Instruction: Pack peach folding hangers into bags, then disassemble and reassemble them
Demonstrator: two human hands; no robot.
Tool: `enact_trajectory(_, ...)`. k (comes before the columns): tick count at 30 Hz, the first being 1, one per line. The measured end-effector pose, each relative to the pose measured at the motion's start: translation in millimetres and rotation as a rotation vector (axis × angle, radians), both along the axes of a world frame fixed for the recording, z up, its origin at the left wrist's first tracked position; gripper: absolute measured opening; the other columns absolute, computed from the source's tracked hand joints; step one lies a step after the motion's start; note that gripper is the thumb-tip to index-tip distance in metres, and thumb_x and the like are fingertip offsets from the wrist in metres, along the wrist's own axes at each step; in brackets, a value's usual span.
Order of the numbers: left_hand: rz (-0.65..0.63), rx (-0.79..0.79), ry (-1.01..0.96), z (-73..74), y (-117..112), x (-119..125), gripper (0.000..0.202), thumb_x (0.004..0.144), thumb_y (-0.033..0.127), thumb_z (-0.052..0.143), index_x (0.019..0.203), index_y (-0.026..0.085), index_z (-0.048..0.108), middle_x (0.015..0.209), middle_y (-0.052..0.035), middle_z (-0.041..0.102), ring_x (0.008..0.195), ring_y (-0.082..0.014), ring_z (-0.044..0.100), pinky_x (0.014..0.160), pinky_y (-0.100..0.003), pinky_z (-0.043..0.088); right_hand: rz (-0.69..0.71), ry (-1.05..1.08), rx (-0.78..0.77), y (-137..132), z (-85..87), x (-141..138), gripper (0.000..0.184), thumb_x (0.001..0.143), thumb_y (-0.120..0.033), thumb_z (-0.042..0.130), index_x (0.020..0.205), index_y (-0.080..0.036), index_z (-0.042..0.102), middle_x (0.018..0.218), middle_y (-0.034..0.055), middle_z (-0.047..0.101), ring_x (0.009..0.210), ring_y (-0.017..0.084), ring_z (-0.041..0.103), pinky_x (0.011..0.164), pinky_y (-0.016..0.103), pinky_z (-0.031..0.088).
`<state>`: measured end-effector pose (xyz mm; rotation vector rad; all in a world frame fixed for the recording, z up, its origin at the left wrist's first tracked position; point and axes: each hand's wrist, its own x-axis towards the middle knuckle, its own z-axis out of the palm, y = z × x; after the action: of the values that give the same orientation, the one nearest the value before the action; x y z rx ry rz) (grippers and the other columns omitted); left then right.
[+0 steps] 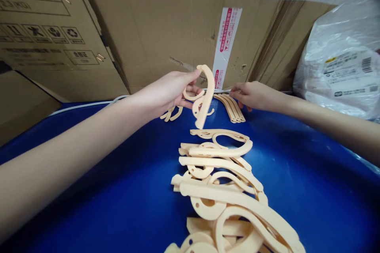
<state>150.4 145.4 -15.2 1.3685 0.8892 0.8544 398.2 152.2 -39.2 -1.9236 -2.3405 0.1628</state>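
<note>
Cream hook pinched in grip of left hand — right hand flat on stacked strips at blue tray rim

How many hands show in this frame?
2. The left hand holds a cream plastic hook upright over the blue surface. The right hand touches a stack of hooks near the cardboard boxes. No others are visible.

The pile of cream pieces runs off the bottom edge. The plastic bag is cut by the right edge; its label is too small to read.
</note>
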Motion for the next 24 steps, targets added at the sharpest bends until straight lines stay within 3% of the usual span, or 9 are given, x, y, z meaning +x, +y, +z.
enact_trajectory(3,-0.010,-0.056,-0.048,0.2,-6.4,7.0,0.027,0.103,0.021,0.042,0.087,0.012,0.061,0.066,-0.0046,0.065,0.057,-0.0151,0.066,0.065,-0.032,0.061,0.026,0.061,0.163,-8.9,4.4,-11.7,0.034,0.100,-0.042,0.043,0.090,-0.019,0.065,0.074,0.0043,0.071,0.051,0.014,0.058,0.057,0.029,0.041)
enact_trajectory(5,-0.021,-0.072,-0.050,1.6,-12.3,12.0,0.024,0.102,0.018,0.040,0.091,0.011,0.060,0.072,-0.0080,0.069,0.064,-0.0186,0.070,0.072,-0.038,0.062,0.082,0.290,0.211,-16.8,8.9,-23.3,0.047,0.102,-0.051,0.036,0.084,-0.019,0.065,0.076,0.0048,0.070,0.053,0.013,0.056,0.055,0.028,0.040)
enact_trajectory(7,-0.025,-0.069,-0.039,3.5,-17.8,16.1,0.022,0.102,0.016,0.041,0.089,0.012,0.059,0.074,-0.0094,0.071,0.069,-0.0205,0.073,0.074,-0.039,0.062,0.169,0.574,0.126,-24.1,14.8,-34.3,0.051,0.101,-0.058,0.035,0.082,-0.020,0.064,0.073,0.0035,0.068,0.052,0.012,0.053,0.051,0.027,0.039)
enact_trajectory(9,0.008,-0.035,-0.003,5.8,-21.4,18.2,0.023,0.101,0.015,0.043,0.083,0.013,0.056,0.076,-0.0091,0.072,0.072,-0.0198,0.073,0.073,-0.035,0.060,0.234,0.693,0.066,-29.2,21.8,-40.8,0.045,0.098,-0.058,0.048,0.077,-0.020,0.063,0.065,0.0009,0.062,0.050,0.012,0.049,0.048,0.026,0.036)
enact_trajectory(12,0.117,0.102,0.087,9.1,-22.3,16.8,0.026,0.100,0.014,0.047,0.075,0.014,0.054,0.085,-0.0072,0.073,0.073,-0.0143,0.071,0.072,-0.027,0.055,0.274,0.653,0.144,-33.3,33.5,-39.4,0.031,0.092,-0.048,0.062,0.077,-0.020,0.066,0.066,0.0007,0.062,0.055,0.012,0.050,0.051,0.027,0.037)
enact_trajectory(14,0.155,0.229,0.150,10.4,-20.9,13.7,0.028,0.099,0.013,0.049,0.071,0.014,0.054,0.085,-0.0043,0.071,0.071,-0.0104,0.067,0.070,-0.022,0.050,0.265,0.521,0.277,-35.2,41.2,-34.2,0.024,0.092,-0.044,0.063,0.091,-0.022,0.071,0.075,0.0028,0.067,0.061,0.015,0.053,0.056,0.029,0.040)
enact_trajectory(18,0.102,0.522,0.332,9.3,-21.3,7.8,0.036,0.098,0.016,0.048,0.062,0.017,0.048,0.062,0.0025,0.052,0.059,-0.0088,0.048,0.058,-0.020,0.036,0.261,0.147,0.473,-37.9,52.4,-24.7,0.036,0.098,-0.047,0.052,0.114,-0.024,0.074,0.069,0.0031,0.066,0.060,0.016,0.049,0.060,0.031,0.037)
enact_trajectory(21,0.059,0.676,0.445,6.3,-25.1,5.3,0.039,0.099,0.019,0.046,0.060,0.018,0.044,0.059,0.0033,0.042,0.059,-0.0108,0.042,0.057,-0.023,0.030,0.343,0.107,0.420,-35.7,55.6,-19.4,0.037,0.099,-0.044,0.049,0.115,-0.022,0.075,0.061,-0.0010,0.060,0.056,0.014,0.046,0.061,0.029,0.035)
enact_trajectory(24,0.070,0.719,0.478,3.9,-25.7,3.7,0.039,0.101,0.021,0.043,0.061,0.019,0.041,0.061,0.0030,0.039,0.062,-0.0122,0.042,0.059,-0.025,0.029,0.377,0.167,0.334,-31.6,57.5,-13.9,0.037,0.099,-0.044,0.050,0.113,-0.020,0.074,0.076,0.0005,0.068,0.065,0.014,0.051,0.062,0.028,0.036)
